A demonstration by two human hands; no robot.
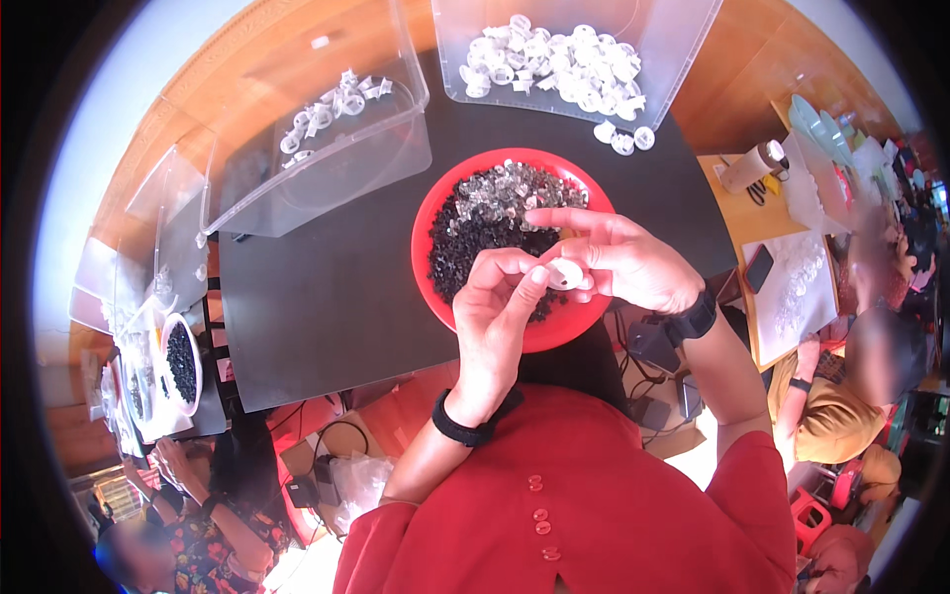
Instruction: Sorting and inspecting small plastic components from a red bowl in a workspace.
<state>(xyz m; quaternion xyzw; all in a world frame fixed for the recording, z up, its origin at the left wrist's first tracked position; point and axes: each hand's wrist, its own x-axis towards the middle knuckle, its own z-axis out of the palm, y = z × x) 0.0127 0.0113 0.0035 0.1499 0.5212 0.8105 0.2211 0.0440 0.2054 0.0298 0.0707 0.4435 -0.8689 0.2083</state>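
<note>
Over the red basin (591, 327) my two hands meet at a small round white plastic piece (565, 274) with a dark hole in it. The thumb and bent fingers of my left hand (493, 309) pinch its left side. My right hand (638, 265) grips the same piece from the right, its index finger stretched out over the basin. Small black parts (450, 259) fill the basin's left and lower portion. A heap of clear and silvery small parts (510, 188) lies at its far side. My fingers partly hide the piece.
A clear bin (683, 74) full of white round pieces stands at the far side; a few loose pieces (623, 145) lie before it. Another clear bin (327, 198) sits left on the dark table (327, 327). People work at both sides. Cables and boxes lie below.
</note>
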